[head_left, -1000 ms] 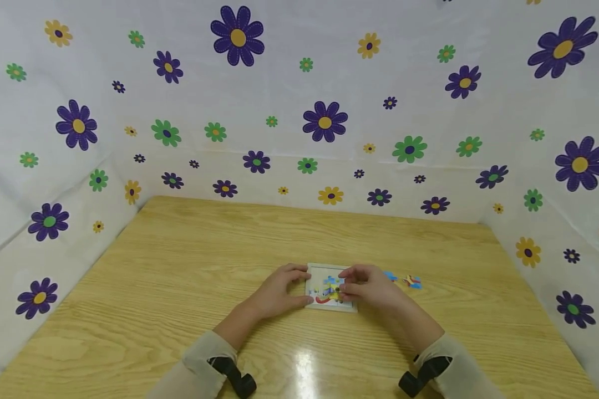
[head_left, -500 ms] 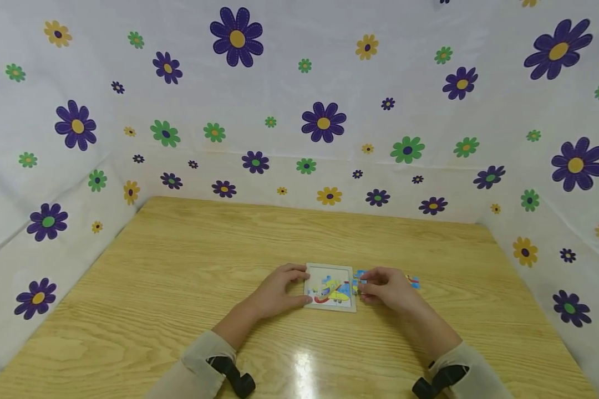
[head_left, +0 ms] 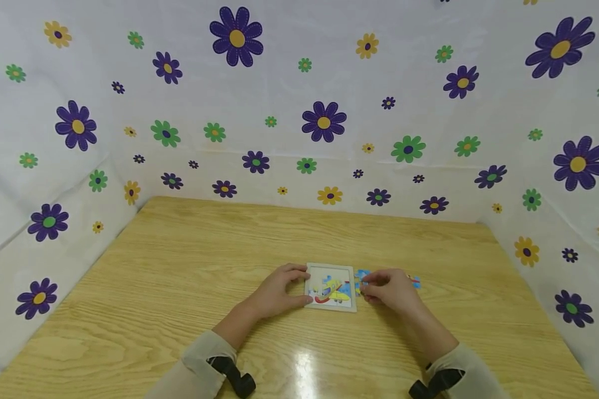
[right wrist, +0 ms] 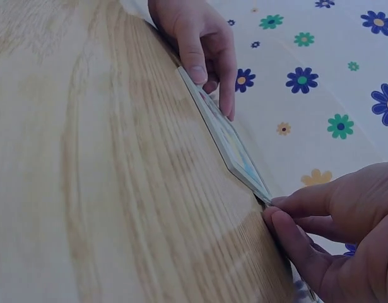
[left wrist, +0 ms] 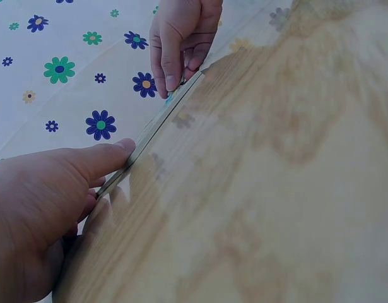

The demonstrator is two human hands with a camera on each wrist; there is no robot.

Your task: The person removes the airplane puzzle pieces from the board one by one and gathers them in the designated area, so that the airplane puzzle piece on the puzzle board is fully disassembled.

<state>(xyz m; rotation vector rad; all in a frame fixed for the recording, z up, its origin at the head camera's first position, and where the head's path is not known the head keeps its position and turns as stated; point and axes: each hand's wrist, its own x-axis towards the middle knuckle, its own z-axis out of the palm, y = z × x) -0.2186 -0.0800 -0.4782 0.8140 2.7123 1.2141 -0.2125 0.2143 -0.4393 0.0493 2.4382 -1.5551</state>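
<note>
A small white-rimmed jigsaw tray (head_left: 329, 308) lies on the table, partly filled with a yellow airplane picture (head_left: 336, 292). My left hand (head_left: 278, 292) holds the tray's left side between thumb and fingers; in the left wrist view the thumb (left wrist: 115, 156) lies along its edge. Just off the right rim, my right hand (head_left: 391, 287) pinches a puzzle piece (head_left: 358, 289), mostly covered by thumb and forefinger. A blue puzzle piece (head_left: 362, 273) shows beside those fingertips. In the right wrist view, the pinching fingers of the right hand (right wrist: 345, 233) are close to the tray's near corner.
Another blue and red puzzle piece (head_left: 416, 281) lies right of my right hand, partly hidden behind it. The wooden table (head_left: 204, 249) is enclosed at the back and sides by white flower-printed cloth (head_left: 279, 72). Black wrist cameras (head_left: 237, 379) sit on both sleeves.
My right hand has moved right, from over the tray to the loose pieces beside it, uncovering the yellow wing and blue part. My left hand has stayed on the tray.
</note>
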